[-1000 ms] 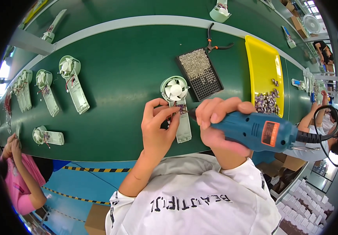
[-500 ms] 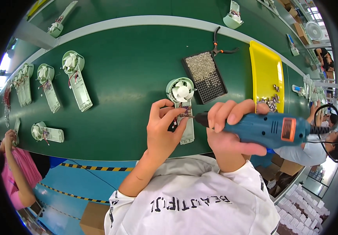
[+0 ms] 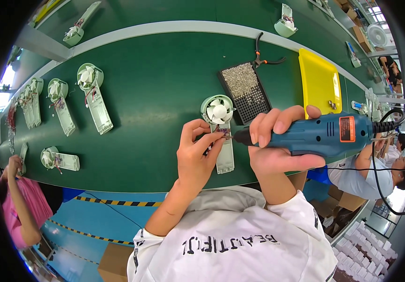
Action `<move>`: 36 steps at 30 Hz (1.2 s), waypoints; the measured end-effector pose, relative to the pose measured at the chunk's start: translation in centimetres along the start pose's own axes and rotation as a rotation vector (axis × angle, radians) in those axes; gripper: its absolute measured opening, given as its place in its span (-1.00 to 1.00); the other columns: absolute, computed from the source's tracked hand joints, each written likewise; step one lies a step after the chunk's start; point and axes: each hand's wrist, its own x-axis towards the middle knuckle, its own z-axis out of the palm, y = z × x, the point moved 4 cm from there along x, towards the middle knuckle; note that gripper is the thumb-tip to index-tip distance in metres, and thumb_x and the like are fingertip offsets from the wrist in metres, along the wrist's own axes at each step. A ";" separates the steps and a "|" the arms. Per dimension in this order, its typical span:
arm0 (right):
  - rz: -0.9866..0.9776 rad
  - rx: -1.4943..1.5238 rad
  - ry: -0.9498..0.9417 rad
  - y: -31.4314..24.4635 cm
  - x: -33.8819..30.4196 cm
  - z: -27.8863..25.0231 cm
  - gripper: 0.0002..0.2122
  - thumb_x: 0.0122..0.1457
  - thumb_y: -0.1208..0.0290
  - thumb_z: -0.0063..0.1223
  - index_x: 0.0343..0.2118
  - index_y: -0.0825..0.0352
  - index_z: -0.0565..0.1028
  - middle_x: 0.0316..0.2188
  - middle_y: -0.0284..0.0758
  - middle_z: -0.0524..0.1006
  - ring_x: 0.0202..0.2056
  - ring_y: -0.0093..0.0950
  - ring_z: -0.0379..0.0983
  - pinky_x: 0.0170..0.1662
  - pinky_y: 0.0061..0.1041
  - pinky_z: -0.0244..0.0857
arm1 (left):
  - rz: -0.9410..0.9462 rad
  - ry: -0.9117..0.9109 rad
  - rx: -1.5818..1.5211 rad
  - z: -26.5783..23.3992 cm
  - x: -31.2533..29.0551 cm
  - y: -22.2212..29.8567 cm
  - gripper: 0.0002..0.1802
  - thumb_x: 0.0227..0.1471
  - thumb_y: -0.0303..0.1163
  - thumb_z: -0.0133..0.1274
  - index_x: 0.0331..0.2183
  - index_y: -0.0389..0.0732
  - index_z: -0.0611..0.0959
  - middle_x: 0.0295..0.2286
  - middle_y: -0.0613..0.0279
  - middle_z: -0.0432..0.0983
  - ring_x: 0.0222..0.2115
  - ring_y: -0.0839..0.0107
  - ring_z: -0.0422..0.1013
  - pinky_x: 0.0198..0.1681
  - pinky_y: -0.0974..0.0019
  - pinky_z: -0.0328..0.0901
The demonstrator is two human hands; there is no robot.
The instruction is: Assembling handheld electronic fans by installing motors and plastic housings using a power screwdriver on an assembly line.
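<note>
The blue power tool [image 3: 322, 135], middle right, is smooth plastic. The yellow tray [image 3: 320, 77], upper right, is shiny plastic. The white shirt [image 3: 240, 258], bottom middle, is cloth.

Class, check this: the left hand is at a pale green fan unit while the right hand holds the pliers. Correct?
Not quite: the head view shows the right hand holding a blue power tool; the pliers lie on the table. The left hand is at the fan unit.

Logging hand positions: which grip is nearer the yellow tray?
Right. The right grip, around the blue power tool, is just below-left of the yellow tray; the left grip is farther left, below the white fan blades.
</note>
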 end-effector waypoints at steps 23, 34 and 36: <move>-0.018 -0.098 -0.214 -1.9 -1.5 -0.2 -0.08 0.01 -0.47 0.04 0.26 0.15 0.16 -0.33 -0.33 0.41 -0.59 -0.43 0.36 -0.54 -0.41 0.30 | 0.041 0.021 0.021 0.0 0.2 0.3 -0.78 -0.17 -0.66 0.34 -0.37 -0.29 0.70 -0.21 0.14 0.40 -0.37 0.37 0.52 -0.41 0.35 0.42; -0.140 -0.054 -0.351 0.2 -2.7 -0.3 -0.14 0.02 -0.33 0.21 0.21 0.23 0.21 -0.30 -0.26 0.46 -0.54 -0.39 0.40 -0.53 -0.38 0.33 | 0.068 0.026 0.011 -0.3 0.1 0.0 -0.76 -0.16 -0.67 0.33 -0.35 -0.28 0.70 -0.19 0.13 0.39 -0.38 0.36 0.51 -0.37 0.34 0.42; -0.128 -0.074 -0.443 0.0 -2.3 0.7 -0.14 -0.03 -0.28 0.28 0.19 0.24 0.23 -0.29 -0.23 0.48 -0.53 -0.37 0.42 -0.51 -0.36 0.34 | 0.040 0.010 -0.012 -0.4 0.0 -0.2 -0.76 -0.16 -0.67 0.33 -0.34 -0.29 0.70 -0.19 0.13 0.39 -0.37 0.36 0.51 -0.37 0.34 0.42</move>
